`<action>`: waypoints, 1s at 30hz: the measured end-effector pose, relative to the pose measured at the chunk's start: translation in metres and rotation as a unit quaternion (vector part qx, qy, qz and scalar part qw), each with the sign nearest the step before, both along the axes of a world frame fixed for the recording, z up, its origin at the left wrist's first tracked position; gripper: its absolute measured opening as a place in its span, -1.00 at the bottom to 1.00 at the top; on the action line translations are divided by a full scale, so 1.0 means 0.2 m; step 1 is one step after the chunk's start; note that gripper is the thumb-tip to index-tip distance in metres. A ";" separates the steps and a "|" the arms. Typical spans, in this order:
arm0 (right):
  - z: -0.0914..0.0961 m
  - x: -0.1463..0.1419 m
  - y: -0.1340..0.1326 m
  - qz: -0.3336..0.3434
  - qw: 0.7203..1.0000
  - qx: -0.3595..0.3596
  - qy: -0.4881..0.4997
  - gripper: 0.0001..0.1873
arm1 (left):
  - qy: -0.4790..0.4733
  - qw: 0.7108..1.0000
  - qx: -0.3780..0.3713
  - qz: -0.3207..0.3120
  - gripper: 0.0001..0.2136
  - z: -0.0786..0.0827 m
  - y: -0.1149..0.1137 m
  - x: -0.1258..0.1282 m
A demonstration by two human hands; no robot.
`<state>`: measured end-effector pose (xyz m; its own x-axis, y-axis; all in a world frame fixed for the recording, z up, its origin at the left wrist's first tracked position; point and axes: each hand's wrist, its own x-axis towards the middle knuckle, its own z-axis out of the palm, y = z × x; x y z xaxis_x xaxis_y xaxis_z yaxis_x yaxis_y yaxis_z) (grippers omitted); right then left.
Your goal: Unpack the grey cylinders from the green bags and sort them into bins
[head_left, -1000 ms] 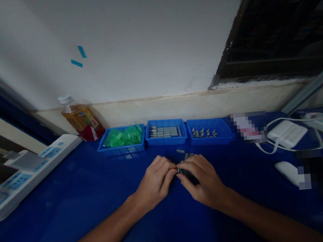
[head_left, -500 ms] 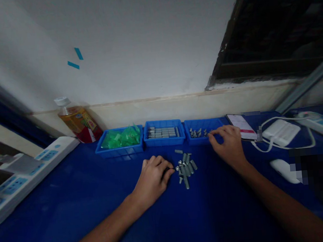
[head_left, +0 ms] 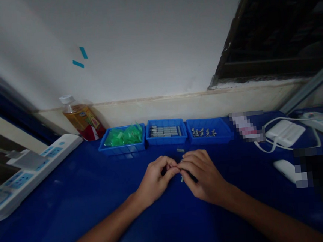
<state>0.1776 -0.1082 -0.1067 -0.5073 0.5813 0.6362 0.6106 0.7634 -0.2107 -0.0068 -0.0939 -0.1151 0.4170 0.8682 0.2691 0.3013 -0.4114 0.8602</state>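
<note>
My left hand [head_left: 157,179] and my right hand [head_left: 201,174] meet at the fingertips over the blue table, both with fingers closed in a pinch. Whatever lies between those fingertips is hidden. A short metal cylinder [head_left: 180,150] lies on the table just beyond them. Below the fingertips a small metal piece [head_left: 182,178] peeks out; the rest of the loose pile is covered by my right hand. Farther back, the right blue bin [head_left: 223,130] contains several small screws [head_left: 198,132]. Metal cylinders [head_left: 166,131] lie in rows in the middle blue bin [head_left: 167,140].
Green plastic bags [head_left: 123,135] fill the left blue bin [head_left: 121,149]. A drink bottle [head_left: 83,120] stands behind a long power strip [head_left: 38,171] on the left. To the right are a white charger [head_left: 285,132] with its cable and a white mouse-like object [head_left: 286,171].
My right hand has left the right bin and come back to my left hand, now covering most of the loose metal pieces. My left hand stays nearly in place. The view has shifted slightly.
</note>
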 end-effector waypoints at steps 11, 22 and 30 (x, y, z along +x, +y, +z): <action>-0.01 -0.01 0.00 0.007 1.000 -0.011 -0.015 -0.93 | -0.085 0.994 -0.059 -0.035 -0.81 -0.03 -0.01 0.00; -0.09 0.46 0.35 -0.320 0.944 0.053 0.050 -0.89 | 0.275 0.952 0.133 -0.031 -0.77 0.01 -0.04 -0.01; -0.12 0.46 0.37 -0.345 0.934 0.010 0.086 -0.83 | 0.276 0.952 0.133 -0.014 -0.94 -0.01 -0.03 -0.01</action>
